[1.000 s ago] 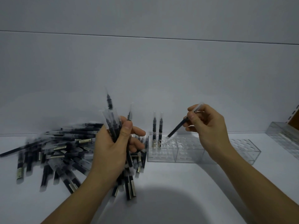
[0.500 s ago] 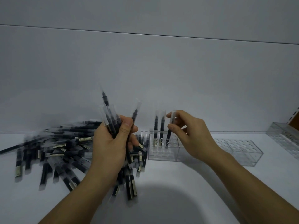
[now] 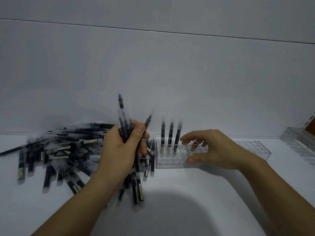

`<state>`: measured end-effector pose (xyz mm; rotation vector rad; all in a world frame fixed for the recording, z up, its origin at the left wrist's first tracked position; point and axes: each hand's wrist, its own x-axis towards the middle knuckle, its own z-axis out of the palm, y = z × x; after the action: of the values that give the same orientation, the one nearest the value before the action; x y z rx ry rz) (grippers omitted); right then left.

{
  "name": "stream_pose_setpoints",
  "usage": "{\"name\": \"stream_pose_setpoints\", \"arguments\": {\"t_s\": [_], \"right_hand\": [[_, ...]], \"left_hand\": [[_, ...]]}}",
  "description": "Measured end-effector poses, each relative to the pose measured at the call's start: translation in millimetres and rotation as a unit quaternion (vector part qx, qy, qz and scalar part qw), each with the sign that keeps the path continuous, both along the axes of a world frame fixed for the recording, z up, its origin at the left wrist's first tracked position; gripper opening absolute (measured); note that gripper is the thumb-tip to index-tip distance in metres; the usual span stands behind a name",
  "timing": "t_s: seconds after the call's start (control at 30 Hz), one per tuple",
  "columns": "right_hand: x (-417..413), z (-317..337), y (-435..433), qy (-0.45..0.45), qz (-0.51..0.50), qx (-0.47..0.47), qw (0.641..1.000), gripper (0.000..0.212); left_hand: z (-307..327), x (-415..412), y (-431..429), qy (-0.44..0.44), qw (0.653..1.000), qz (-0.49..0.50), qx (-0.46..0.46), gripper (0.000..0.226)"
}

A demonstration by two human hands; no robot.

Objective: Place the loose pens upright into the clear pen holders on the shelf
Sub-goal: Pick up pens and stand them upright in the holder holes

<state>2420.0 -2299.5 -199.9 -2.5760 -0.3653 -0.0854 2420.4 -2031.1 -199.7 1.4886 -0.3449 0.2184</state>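
Observation:
My left hand [image 3: 121, 150] grips a bundle of several black pens [image 3: 123, 126], tips up, above the pile of loose pens [image 3: 64, 150] lying on the white shelf. To its right stands a clear pen holder [image 3: 170, 161] with three pens [image 3: 170, 133] upright in its back-left holes. My right hand [image 3: 213, 149] is spread over the holder just right of those pens. Its fingertips are at the top holes and its thumb is by the front wall. It holds no pen.
A second clear holder [image 3: 252, 147] stands behind my right wrist, and a third [image 3: 300, 142] is at the far right by a brown edge. A plain white wall backs the shelf [image 3: 187, 201].
My right hand stood its pen upright in the holder as the third one, let go of it and dropped to the right over the holder. My left hand kept its bundle.

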Motion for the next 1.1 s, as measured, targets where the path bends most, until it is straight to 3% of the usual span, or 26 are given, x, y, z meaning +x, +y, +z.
{"name": "stream_pose_setpoints", "arguments": {"t_s": [0.13, 0.2, 0.27, 0.33, 0.47, 0.73, 0.83, 0.97, 1.1], "right_hand": [[-3.3, 1.0, 1.0, -0.027, -0.004, -0.022, 0.999, 0.075], [-7.8, 4.4, 6.5, -0.110, -0.017, 0.009, 0.994, 0.075], [-13.6, 9.1, 20.7, -0.185, -0.021, 0.146, 0.972, 0.053], [-19.3, 14.5, 41.3, -0.183, -0.003, 0.312, 0.932, 0.033], [-24.9, 12.1, 67.4, -0.097, 0.032, 0.427, 0.898, 0.028], [-25.5, 11.0, 68.4, -0.026, 0.062, 0.469, 0.881, 0.008], [-23.6, 16.9, 62.8, -0.047, 0.038, 0.499, 0.865, 0.010], [-18.4, 28.3, 44.4, -0.091, -0.020, 0.570, 0.816, 0.013], [-10.9, 28.0, 20.0, -0.155, -0.097, 0.540, 0.822, 0.014]], "left_hand": [[0.4, -2.9, -1.1, -0.002, 1.000, -0.011, 0.014, 0.037], [0.6, -3.3, -1.3, -0.004, 1.000, -0.018, 0.021, 0.036], [1.5, -4.7, -2.4, -0.006, 0.999, -0.028, 0.032, 0.036], [1.5, -6.9, -4.3, -0.009, 0.998, -0.042, 0.047, 0.036], [0.4, -11.9, -8.0, -0.016, 0.994, -0.081, 0.076, 0.035], [1.4, -12.8, -7.1, -0.015, 0.989, -0.115, 0.097, 0.027], [1.1, -13.5, -6.2, 0.013, 0.995, -0.089, 0.050, 0.025], [-2.7, -7.4, -2.1, 0.010, 0.999, -0.041, 0.034, 0.027], [-6.2, -3.0, 1.4, 0.031, 0.999, -0.037, 0.000, 0.021]]}}
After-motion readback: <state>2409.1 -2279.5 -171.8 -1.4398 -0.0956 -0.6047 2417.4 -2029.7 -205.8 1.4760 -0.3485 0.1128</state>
